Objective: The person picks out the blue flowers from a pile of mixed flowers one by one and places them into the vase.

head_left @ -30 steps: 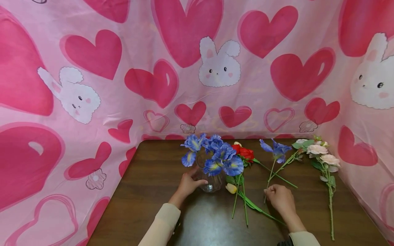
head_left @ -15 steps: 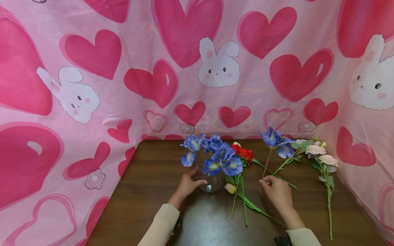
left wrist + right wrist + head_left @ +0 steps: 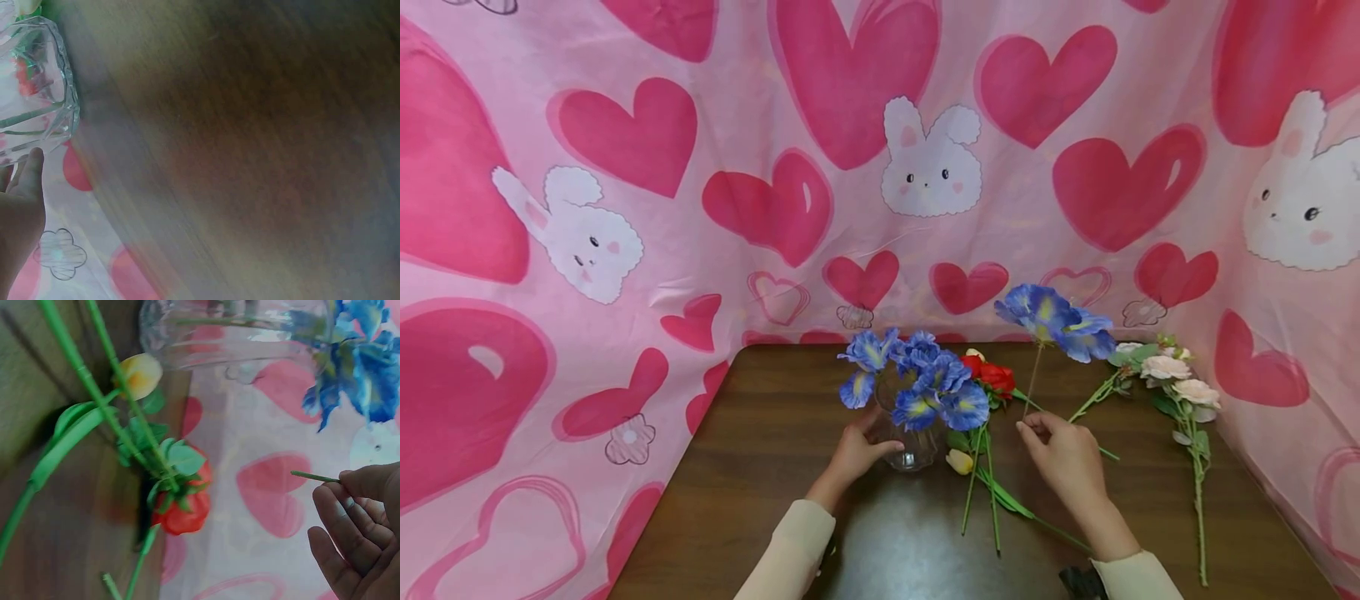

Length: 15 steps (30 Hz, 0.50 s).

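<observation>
My left hand (image 3: pixel 856 452) holds the side of a clear glass vase (image 3: pixel 912 458), its thumb in front and its fingers partly hidden behind the glass. Several blue irises (image 3: pixel 925 379) with yellow centres stand in the vase and lean over its rim. In the left wrist view the vase's faceted base (image 3: pixel 70 103) shows above the thumb. My right hand (image 3: pixel 1071 467) pinches the stem of another blue iris (image 3: pixel 1052 321) between thumb and forefinger, its bloom raised over the table's back edge. From the pinch, a short green stem end (image 3: pixel 312 476) sticks out in the right wrist view.
Red roses (image 3: pixel 996 377) and a yellow tulip (image 3: pixel 959 461) lie just right of the vase, their green stems pointing forward. Pale pink roses (image 3: pixel 1197 393) lie at the right of the brown table (image 3: pixel 760 417). A pink heart-and-rabbit cloth (image 3: pixel 850 208) hangs close behind.
My right hand has lifted the iris from the table and moved up and slightly left, its bloom rising and turning. The left hand and vase have stayed in place.
</observation>
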Each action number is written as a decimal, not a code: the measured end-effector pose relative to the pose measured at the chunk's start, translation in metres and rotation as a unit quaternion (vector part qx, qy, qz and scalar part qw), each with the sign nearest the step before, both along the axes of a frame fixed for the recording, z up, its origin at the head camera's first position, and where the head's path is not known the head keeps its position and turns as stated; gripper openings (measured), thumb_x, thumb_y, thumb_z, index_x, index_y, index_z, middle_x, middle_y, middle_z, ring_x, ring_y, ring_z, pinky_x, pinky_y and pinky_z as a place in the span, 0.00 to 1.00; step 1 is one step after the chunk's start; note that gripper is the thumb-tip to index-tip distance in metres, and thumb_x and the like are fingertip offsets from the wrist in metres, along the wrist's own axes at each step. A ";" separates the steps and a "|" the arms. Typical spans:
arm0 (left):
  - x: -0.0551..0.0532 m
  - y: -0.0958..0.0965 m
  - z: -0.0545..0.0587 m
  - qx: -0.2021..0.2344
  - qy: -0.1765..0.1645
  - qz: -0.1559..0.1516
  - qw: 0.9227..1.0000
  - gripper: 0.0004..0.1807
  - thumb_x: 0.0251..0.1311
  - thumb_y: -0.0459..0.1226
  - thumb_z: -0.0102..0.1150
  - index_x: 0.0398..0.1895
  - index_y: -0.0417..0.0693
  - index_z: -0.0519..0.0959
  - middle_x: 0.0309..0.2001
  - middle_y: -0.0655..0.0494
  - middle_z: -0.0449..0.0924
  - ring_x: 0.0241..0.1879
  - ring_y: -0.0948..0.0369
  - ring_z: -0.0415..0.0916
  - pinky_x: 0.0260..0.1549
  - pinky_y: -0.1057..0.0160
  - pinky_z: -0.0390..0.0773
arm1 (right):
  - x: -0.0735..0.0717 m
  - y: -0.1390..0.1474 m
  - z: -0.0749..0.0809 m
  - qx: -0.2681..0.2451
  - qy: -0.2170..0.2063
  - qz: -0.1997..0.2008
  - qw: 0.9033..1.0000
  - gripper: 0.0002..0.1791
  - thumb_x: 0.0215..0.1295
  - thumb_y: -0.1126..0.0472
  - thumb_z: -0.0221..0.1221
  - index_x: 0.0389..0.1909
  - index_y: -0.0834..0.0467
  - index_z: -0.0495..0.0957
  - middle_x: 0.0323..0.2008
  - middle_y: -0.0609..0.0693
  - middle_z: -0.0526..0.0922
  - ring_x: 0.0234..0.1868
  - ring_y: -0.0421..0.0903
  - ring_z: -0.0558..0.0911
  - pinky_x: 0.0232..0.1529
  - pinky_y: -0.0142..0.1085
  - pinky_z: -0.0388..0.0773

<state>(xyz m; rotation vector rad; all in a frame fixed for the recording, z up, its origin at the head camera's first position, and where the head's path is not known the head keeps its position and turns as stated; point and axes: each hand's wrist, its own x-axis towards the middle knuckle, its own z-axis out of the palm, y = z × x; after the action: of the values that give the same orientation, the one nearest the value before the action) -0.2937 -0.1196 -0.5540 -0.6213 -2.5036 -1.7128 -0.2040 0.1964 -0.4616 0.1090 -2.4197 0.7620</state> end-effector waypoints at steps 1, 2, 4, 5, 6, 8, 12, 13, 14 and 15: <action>0.000 0.000 0.000 -0.002 -0.002 0.000 1.000 0.43 0.50 0.38 0.74 0.69 0.37 0.65 0.65 0.41 0.68 0.59 0.47 0.72 0.52 0.51 0.76 | 0.001 -0.002 0.003 0.002 0.007 0.002 1.000 0.05 0.53 0.64 0.71 0.27 0.60 0.84 0.21 0.48 0.83 0.17 0.41 0.75 0.20 0.40 0.71; 0.001 0.000 0.000 -0.003 -0.002 -0.001 1.000 0.43 0.50 0.38 0.74 0.69 0.38 0.65 0.66 0.41 0.67 0.59 0.47 0.72 0.52 0.51 0.76 | 0.001 -0.003 0.006 0.004 0.015 0.006 1.000 0.05 0.52 0.64 0.71 0.27 0.60 0.84 0.21 0.48 0.83 0.17 0.41 0.75 0.20 0.40 0.71; 0.001 0.000 0.001 -0.003 -0.001 -0.004 1.000 0.43 0.51 0.39 0.73 0.70 0.38 0.64 0.66 0.41 0.67 0.59 0.47 0.71 0.52 0.50 0.76 | 0.002 -0.007 0.011 0.008 0.031 0.012 0.999 0.05 0.52 0.65 0.71 0.27 0.60 0.84 0.21 0.48 0.84 0.17 0.41 0.75 0.20 0.40 0.71; 0.001 0.001 0.001 -0.002 -0.003 -0.004 1.000 0.43 0.51 0.39 0.73 0.70 0.38 0.64 0.66 0.42 0.66 0.60 0.47 0.71 0.52 0.50 0.76 | 0.002 -0.008 0.013 0.009 0.039 0.016 0.999 0.05 0.51 0.65 0.71 0.27 0.60 0.84 0.21 0.48 0.84 0.17 0.40 0.75 0.19 0.39 0.71; 0.001 0.001 0.001 -0.002 -0.003 -0.006 1.000 0.43 0.52 0.40 0.73 0.70 0.38 0.64 0.67 0.41 0.66 0.60 0.47 0.71 0.52 0.50 0.75 | 0.002 -0.009 0.015 0.011 0.048 0.020 0.999 0.05 0.51 0.65 0.72 0.27 0.60 0.84 0.21 0.48 0.83 0.17 0.40 0.75 0.19 0.39 0.72; 0.002 0.001 0.001 0.002 -0.003 -0.009 1.000 0.43 0.52 0.40 0.73 0.70 0.37 0.63 0.67 0.40 0.65 0.60 0.46 0.70 0.53 0.49 0.75 | 0.003 -0.012 0.019 0.013 0.063 0.028 0.998 0.05 0.50 0.66 0.72 0.27 0.59 0.84 0.21 0.47 0.83 0.17 0.40 0.76 0.19 0.39 0.73; 0.002 -0.002 0.002 0.028 -0.009 -0.021 0.999 0.42 0.52 0.36 0.73 0.70 0.38 0.64 0.66 0.39 0.67 0.61 0.45 0.69 0.54 0.48 0.74 | 0.004 -0.017 0.027 0.016 0.084 0.044 0.995 0.06 0.50 0.66 0.72 0.27 0.58 0.84 0.22 0.47 0.84 0.17 0.40 0.77 0.19 0.38 0.74; 0.002 -0.003 0.004 0.038 -0.008 -0.025 0.999 0.41 0.52 0.35 0.72 0.70 0.38 0.64 0.65 0.38 0.67 0.61 0.44 0.69 0.54 0.47 0.73 | 0.004 -0.018 0.029 0.016 0.089 0.048 0.995 0.06 0.50 0.66 0.72 0.27 0.58 0.84 0.22 0.47 0.84 0.17 0.40 0.77 0.19 0.38 0.75; 0.001 -0.005 0.005 0.046 -0.007 -0.027 0.999 0.40 0.52 0.34 0.72 0.69 0.38 0.65 0.65 0.38 0.68 0.60 0.43 0.70 0.53 0.46 0.73 | 0.005 -0.019 0.030 0.018 0.093 0.051 0.994 0.06 0.50 0.66 0.72 0.27 0.59 0.84 0.22 0.47 0.84 0.18 0.40 0.78 0.19 0.38 0.75; 0.001 -0.007 0.006 0.050 -0.004 -0.025 0.998 0.39 0.53 0.33 0.71 0.68 0.38 0.66 0.63 0.38 0.69 0.59 0.42 0.70 0.53 0.46 0.73 | 0.005 -0.020 0.032 0.019 0.097 0.053 0.994 0.06 0.50 0.66 0.72 0.28 0.59 0.84 0.23 0.47 0.84 0.18 0.40 0.78 0.19 0.38 0.75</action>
<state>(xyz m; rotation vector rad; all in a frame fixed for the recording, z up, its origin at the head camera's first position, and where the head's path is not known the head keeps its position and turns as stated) -0.2929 -0.1270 -0.5484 -0.6758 -2.4087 -1.8491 -0.1989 0.1760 -0.4292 0.3147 -2.2572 0.7168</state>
